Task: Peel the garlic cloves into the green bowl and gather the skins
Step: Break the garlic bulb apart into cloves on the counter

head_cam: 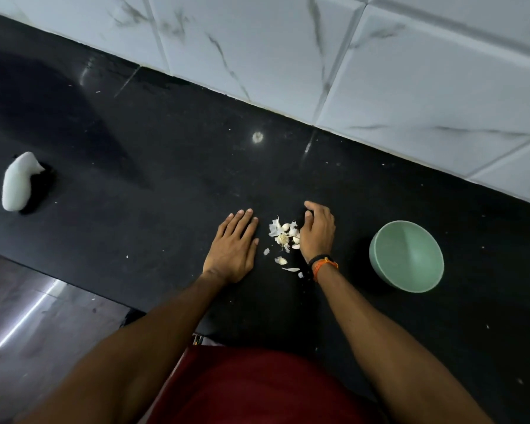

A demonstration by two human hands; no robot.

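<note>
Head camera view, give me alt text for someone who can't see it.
Two hands rest on a black counter either side of a small pile of garlic skins: left hand flat, right hand cupped against the pile. A green bowl sits to the right.

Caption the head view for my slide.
Left hand flat on black counter, right hand cupped beside garlic skins; green bowl to the right.

On a black counter (135,194), a left hand (233,249) lies flat beside a small pile of garlic skins (283,234). The right hand (317,232) curves against the pile, apparently touching it. An empty-looking green bowl (406,255) sits nearby, right.
</note>
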